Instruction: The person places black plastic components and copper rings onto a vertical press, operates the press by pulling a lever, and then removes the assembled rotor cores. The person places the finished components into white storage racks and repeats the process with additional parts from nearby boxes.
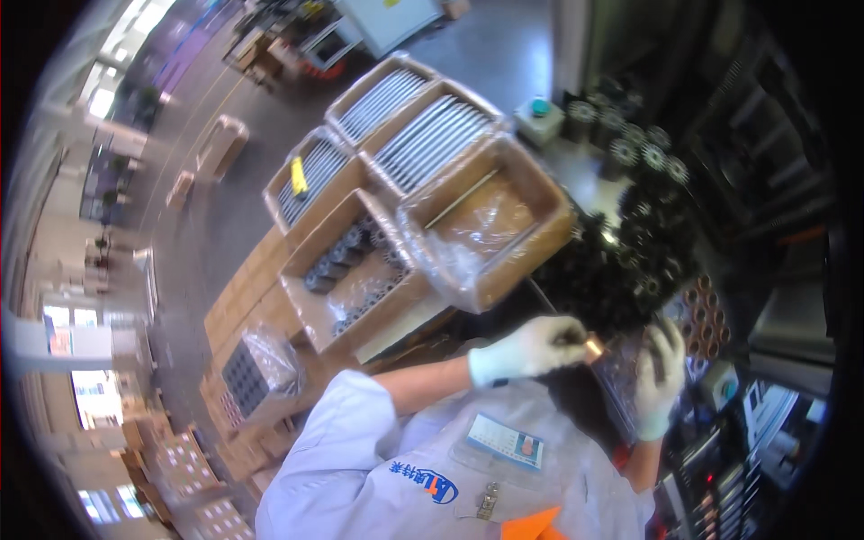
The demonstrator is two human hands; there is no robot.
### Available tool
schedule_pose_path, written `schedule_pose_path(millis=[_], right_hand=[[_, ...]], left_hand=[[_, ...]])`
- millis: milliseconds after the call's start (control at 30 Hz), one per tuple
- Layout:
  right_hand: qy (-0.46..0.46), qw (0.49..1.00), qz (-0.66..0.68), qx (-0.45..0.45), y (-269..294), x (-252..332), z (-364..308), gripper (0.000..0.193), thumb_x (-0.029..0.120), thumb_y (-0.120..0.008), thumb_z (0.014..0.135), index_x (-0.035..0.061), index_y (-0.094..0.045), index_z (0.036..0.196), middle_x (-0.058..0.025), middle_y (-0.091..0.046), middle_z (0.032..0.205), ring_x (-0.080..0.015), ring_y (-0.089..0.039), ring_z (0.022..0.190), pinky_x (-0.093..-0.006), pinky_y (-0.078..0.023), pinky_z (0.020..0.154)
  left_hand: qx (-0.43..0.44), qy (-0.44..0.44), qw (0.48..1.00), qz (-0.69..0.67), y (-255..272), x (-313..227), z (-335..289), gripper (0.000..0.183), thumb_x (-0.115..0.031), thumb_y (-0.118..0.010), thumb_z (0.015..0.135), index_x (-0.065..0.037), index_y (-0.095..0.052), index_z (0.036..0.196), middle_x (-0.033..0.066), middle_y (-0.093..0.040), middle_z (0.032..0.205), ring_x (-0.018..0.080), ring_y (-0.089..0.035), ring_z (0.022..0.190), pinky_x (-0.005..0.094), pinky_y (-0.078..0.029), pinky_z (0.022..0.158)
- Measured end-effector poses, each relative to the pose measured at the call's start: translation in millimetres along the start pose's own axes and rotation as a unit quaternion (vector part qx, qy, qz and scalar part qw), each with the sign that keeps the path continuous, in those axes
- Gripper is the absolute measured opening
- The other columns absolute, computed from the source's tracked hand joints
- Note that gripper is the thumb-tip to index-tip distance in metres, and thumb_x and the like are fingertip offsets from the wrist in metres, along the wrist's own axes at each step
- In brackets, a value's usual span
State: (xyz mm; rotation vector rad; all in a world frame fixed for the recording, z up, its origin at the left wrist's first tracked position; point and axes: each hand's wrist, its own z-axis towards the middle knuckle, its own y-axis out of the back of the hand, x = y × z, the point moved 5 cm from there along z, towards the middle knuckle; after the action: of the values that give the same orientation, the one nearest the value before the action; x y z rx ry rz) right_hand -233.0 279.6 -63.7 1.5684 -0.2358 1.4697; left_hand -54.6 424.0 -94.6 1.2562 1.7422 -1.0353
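Note:
Both of my hands wear white gloves. My left hand (547,347) is closed, its fingertips pinching a small shiny copper-coloured ring (593,350). To its right, my right hand (660,371) reaches up with its fingers bent and somewhat apart; I make out nothing held in it. Just beyond both hands lies a dark heap of toothed metal parts (630,261), much of it in shadow. Several copper-coloured rings (705,317) stand grouped to the right of my right hand. A clear plastic sheet or bag (621,364) lies between the hands.
Plastic-lined cartons of metal rods (432,144) stand ahead on the left. Nearer are an almost bare carton (486,216) and one with dark cylindrical parts (346,279). A box with a green button (540,112) sits beyond the heap. Dark machinery (765,162) borders the right.

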Motion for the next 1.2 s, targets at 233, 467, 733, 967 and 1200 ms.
schedule_pose_path(millis=[233,467,733,967,1200], right_hand=[[0.208,0.912,0.104,0.337,-250.9,161.6,69.7,0.043,0.006,-0.07,0.085,0.0088,-0.064,0.127,-0.0212,-0.058,0.131,-0.037,-0.063,0.115,-0.0403,-0.053,0.093],[0.39,0.817,-0.155,0.396,-469.0,183.9,66.1,0.021,0.013,-0.061,0.086,0.0051,-0.059,0.106,-0.0306,-0.061,0.117,-0.0371,-0.07,0.08,-0.0441,-0.058,0.066],[0.296,0.787,-0.341,0.42,-521.1,161.3,67.5,0.028,0.005,-0.054,0.088,-0.0067,-0.065,0.111,-0.0349,-0.066,0.113,-0.0329,-0.075,0.082,-0.0423,-0.06,0.065],[0.328,0.816,-0.386,0.279,-530.3,122.5,62.5,0.034,0.004,-0.053,0.088,-0.0131,-0.061,0.117,-0.0293,-0.07,0.104,-0.0289,-0.073,0.072,-0.0359,-0.057,0.059],[0.361,0.806,-0.311,0.351,-513.3,156.0,64.9,0.024,0.005,-0.053,0.087,-0.0047,-0.057,0.109,-0.0277,-0.066,0.108,-0.0326,-0.069,0.081,-0.0424,-0.056,0.068]], left_hand=[[-0.237,0.003,0.964,-0.119,141.2,42.7,-166.5,0.033,-0.013,-0.079,0.087,0.002,-0.067,0.114,0.0075,-0.072,0.11,0.0122,-0.066,0.098,0.0298,-0.055,0.089],[-0.524,-0.08,0.838,0.128,215.7,86.2,-298.1,0.02,-0.002,-0.077,0.084,0.002,-0.066,0.1,0.0109,-0.067,0.112,0.0166,-0.064,0.101,0.0295,-0.052,0.088],[-0.528,-0.093,0.824,0.185,239.2,95.6,-303.2,0.017,0.0,-0.077,0.082,0.001,-0.064,0.093,0.0146,-0.069,0.108,0.0232,-0.068,0.093,0.0323,-0.054,0.081],[-0.476,-0.117,0.845,0.211,240.1,101.6,-288.1,0.019,0.001,-0.076,0.08,0.001,-0.065,0.095,0.0125,-0.067,0.11,0.0244,-0.067,0.093,0.0324,-0.053,0.081],[-0.483,-0.095,0.854,0.166,241.8,111.7,-290.7,0.019,-0.001,-0.076,0.081,0.001,-0.067,0.098,0.0117,-0.065,0.114,0.0216,-0.065,0.094,0.0313,-0.053,0.082]])
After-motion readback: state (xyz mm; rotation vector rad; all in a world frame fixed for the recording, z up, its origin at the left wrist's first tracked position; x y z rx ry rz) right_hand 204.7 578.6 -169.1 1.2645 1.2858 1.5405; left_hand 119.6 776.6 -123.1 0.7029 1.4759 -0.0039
